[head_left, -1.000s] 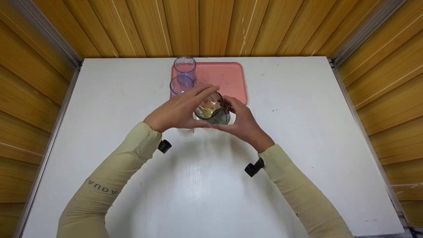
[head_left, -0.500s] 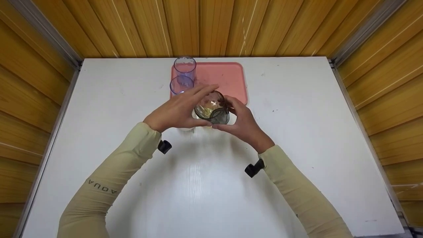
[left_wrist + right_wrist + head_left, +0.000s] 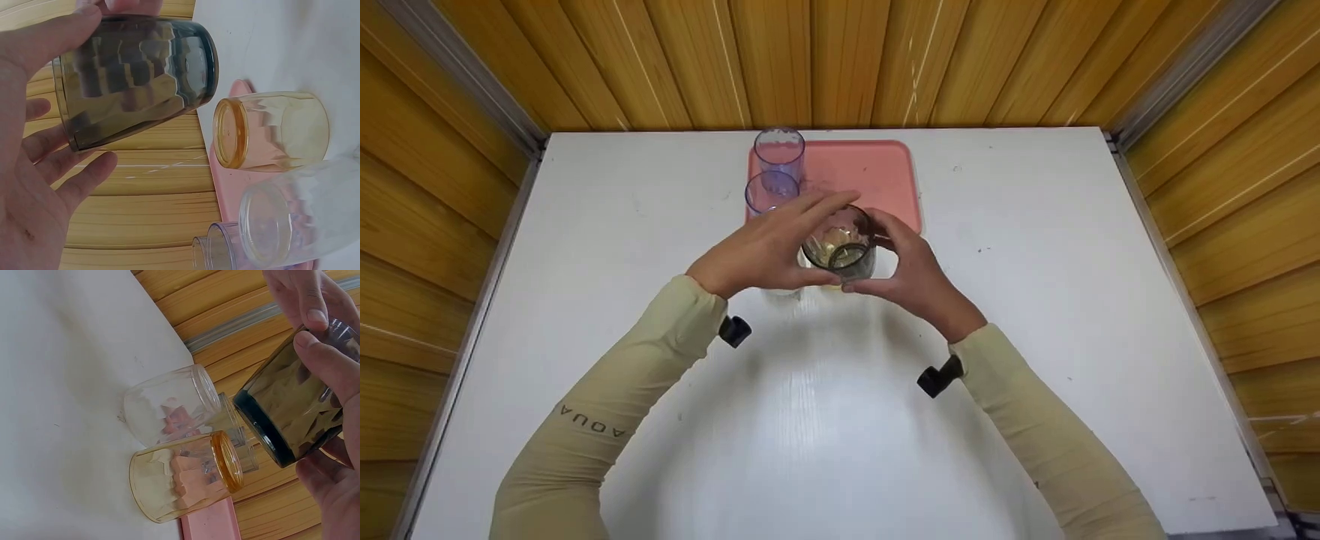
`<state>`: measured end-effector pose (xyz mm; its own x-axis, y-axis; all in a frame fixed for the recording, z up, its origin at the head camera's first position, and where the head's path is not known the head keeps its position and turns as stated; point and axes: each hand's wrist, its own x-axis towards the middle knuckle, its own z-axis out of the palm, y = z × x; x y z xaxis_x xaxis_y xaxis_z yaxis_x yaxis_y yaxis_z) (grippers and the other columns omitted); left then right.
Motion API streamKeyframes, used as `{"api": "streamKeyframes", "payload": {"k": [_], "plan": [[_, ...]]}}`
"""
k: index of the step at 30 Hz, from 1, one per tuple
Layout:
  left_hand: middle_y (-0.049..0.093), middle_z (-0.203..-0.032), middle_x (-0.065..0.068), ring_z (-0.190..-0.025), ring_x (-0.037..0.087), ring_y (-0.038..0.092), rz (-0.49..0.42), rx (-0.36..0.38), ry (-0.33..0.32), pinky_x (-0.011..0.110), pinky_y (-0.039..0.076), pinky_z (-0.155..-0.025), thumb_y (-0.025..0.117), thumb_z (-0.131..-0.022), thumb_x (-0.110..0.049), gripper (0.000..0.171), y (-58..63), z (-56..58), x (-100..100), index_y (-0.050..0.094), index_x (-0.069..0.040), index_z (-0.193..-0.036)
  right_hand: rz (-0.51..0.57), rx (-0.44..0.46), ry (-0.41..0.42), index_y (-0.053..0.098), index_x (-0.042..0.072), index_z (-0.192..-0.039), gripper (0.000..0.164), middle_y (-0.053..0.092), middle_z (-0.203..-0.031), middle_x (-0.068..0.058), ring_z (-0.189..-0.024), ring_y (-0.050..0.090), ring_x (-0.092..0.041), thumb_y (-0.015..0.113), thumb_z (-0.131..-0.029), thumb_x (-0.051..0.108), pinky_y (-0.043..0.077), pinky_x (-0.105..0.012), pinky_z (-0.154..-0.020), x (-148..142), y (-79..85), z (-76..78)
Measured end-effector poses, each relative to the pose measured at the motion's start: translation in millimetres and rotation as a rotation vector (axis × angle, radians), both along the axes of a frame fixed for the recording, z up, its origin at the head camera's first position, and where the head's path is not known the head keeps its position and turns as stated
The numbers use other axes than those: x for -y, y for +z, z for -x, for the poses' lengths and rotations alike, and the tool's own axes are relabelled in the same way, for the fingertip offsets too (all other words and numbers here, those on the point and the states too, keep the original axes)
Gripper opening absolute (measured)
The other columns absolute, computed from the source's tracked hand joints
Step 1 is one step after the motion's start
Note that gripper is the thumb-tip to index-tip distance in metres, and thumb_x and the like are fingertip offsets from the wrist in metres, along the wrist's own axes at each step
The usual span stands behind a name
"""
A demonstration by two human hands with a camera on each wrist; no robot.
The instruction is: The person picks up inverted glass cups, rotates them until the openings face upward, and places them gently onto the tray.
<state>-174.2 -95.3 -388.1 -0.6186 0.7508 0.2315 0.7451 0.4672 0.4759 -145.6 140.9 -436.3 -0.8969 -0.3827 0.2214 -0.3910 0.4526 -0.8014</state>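
Note:
A smoky grey faceted tumbler (image 3: pixel 840 238) is held above the table, mouth up and slightly tilted. My left hand (image 3: pixel 761 246) holds it near the rim from the left, thumb in front and fingers behind. On the other side, my right hand (image 3: pixel 919 281) grips the tumbler's lower body between thumb and fingers. Both thumbs come close together at the front. Below the tumbler, an amber tumbler (image 3: pixel 180 478) and a clear tumbler (image 3: pixel 160 408) stand upside down on the white table, largely hidden by my hands in the head view.
A pink tray (image 3: pixel 877 169) lies at the back of the white table (image 3: pixel 1035 300). Two blue-violet cups, one behind (image 3: pixel 780 150) and one in front (image 3: pixel 772 195), stand mouth up at its left side. Wood-patterned walls (image 3: pixel 847 64) border the table at the back and sides.
The tumbler's base has swung a little left under its rim, so it stands more upright. My right hand has shifted slightly with it; the left hand is nearly still.

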Motion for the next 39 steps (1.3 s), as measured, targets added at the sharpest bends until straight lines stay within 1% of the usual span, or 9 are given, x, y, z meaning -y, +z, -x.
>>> {"api": "streamKeyframes", "payload": {"k": [7,12,16,20,24,27,29,34,39], "plan": [[0.040,-0.149,-0.001,-0.133,0.022,0.046,0.020,-0.010,-0.001,0.046,0.044,-0.108,0.079,-0.075,-0.046,0.097,2.0,-0.9,-2.4,0.023,-0.031,-0.153,0.001,-0.003,0.013,0.035,0.018,-0.147,0.093,0.050,-0.141,0.000,-0.130,0.048,-0.011,0.085,-0.070,0.032,0.043,-0.030,-0.109,1.9,5.5,-0.2],[0.040,-0.150,-0.002,-0.134,0.022,0.046,0.020,0.008,0.004,0.048,0.043,-0.108,0.080,-0.074,-0.047,0.097,3.2,-1.9,-3.0,0.026,-0.029,-0.153,-0.010,0.007,-0.001,0.034,0.019,-0.147,0.092,0.049,-0.142,0.002,-0.131,0.048,-0.011,0.085,-0.072,0.029,0.044,-0.030,-0.108,3.2,6.2,-0.7],[0.037,-0.152,-0.004,-0.136,0.022,0.044,0.015,0.033,0.017,0.049,0.042,-0.109,0.080,-0.073,-0.049,0.099,3.2,-2.3,-2.5,0.024,-0.033,-0.153,-0.006,-0.001,-0.012,0.036,0.020,-0.147,0.091,0.049,-0.141,0.004,-0.130,0.048,-0.012,0.085,-0.071,0.031,0.045,-0.030,-0.107,3.1,5.4,-1.1],[0.034,-0.154,-0.006,-0.138,0.022,0.041,-0.013,0.060,0.024,0.049,0.041,-0.110,0.081,-0.071,-0.050,0.103,1.7,-1.6,-2.0,0.020,-0.037,-0.153,0.046,-0.015,-0.005,0.039,0.018,-0.145,0.090,0.052,-0.138,0.002,-0.128,0.051,-0.014,0.087,-0.070,0.031,0.047,-0.031,-0.105,2.6,4.6,-1.6],[0.032,-0.155,-0.009,-0.141,0.021,0.038,-0.040,0.098,0.041,0.050,0.038,-0.112,0.084,-0.068,-0.050,0.109,-0.8,-1.2,-0.4,0.014,-0.043,-0.152,0.087,-0.032,0.004,0.041,0.014,-0.143,0.088,0.053,-0.136,-0.001,-0.126,0.052,-0.015,0.087,-0.069,0.028,0.047,-0.029,-0.105,2.3,4.0,-2.2],[0.033,-0.154,-0.011,-0.141,0.016,0.037,-0.064,0.142,0.052,0.048,0.037,-0.113,0.085,-0.067,-0.048,0.111,-3.5,-0.2,1.0,0.012,-0.047,-0.151,0.096,-0.035,-0.002,0.040,0.013,-0.144,0.090,0.053,-0.137,-0.002,-0.127,0.052,-0.015,0.088,-0.069,0.023,0.047,-0.028,-0.106,2.3,3.7,-2.7],[0.036,-0.152,-0.011,-0.139,0.013,0.039,-0.085,0.170,0.047,0.046,0.038,-0.113,0.085,-0.067,-0.047,0.110,-5.4,1.4,2.0,0.014,-0.044,-0.151,0.100,-0.030,-0.010,0.039,0.012,-0.144,0.091,0.052,-0.138,-0.003,-0.128,0.051,-0.016,0.088,-0.068,0.019,0.046,-0.028,-0.106,2.6,3.6,-3.2],[0.042,-0.147,-0.007,-0.133,0.012,0.044,-0.129,0.207,0.027,0.043,0.038,-0.113,0.086,-0.067,-0.044,0.102,-9.5,5.8,3.7,0.026,-0.031,-0.150,0.117,-0.030,-0.020,0.038,0.007,-0.145,0.093,0.050,-0.140,-0.009,-0.129,0.051,-0.021,0.088,-0.066,0.010,0.046,-0.034,-0.107,3.5,3.8,-4.7],[0.046,-0.141,-0.008,-0.127,0.010,0.048,-0.161,0.214,0.006,0.037,0.041,-0.111,0.085,-0.068,-0.043,0.097,-12.3,7.6,2.6,0.031,-0.027,-0.147,0.149,-0.046,-0.013,0.039,0.010,-0.144,0.091,0.051,-0.139,-0.006,-0.128,0.052,-0.018,0.088,-0.068,0.014,0.046,-0.033,-0.107,2.9,4.2,-5.2]]}}
